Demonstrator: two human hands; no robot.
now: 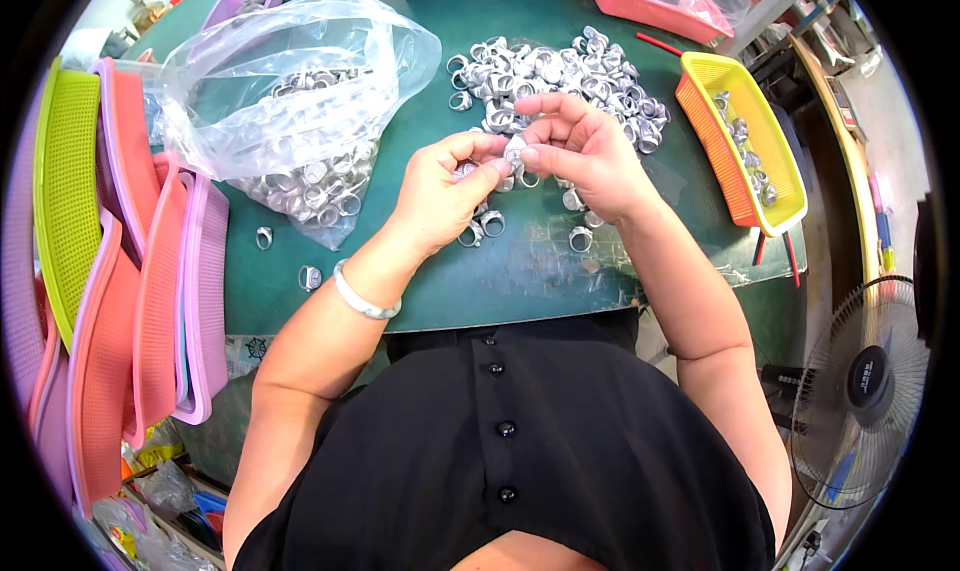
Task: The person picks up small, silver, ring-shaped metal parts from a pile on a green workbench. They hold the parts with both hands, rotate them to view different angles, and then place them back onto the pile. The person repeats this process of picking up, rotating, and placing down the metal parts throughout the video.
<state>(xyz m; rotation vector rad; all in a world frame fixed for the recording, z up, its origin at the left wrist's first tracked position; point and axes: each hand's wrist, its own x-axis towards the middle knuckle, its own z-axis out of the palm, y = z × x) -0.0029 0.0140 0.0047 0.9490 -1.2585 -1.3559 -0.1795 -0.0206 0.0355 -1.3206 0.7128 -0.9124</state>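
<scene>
Between my two hands, over the green table, is a silver-coloured ring (pixel 515 155). My left hand (pixel 447 186) pinches it from one side with thumb and fingers. From the other side my right hand (pixel 583 154) holds it between thumb and forefinger, the other fingers curled loosely. Just beyond my hands spreads a pile of similar silver rings (pixel 545 68). A few loose rings (pixel 580 238) lie on the near side, below my hands. Part of the held ring is hidden by my fingertips.
A clear plastic bag (pixel 300 121) full of rings lies at the left. A yellow basket (pixel 790 176) holding several rings stands at the right. Pink, purple and green baskets (pixel 120 371) are stacked along the left edge. A fan (pixel 870 381) stands at the lower right.
</scene>
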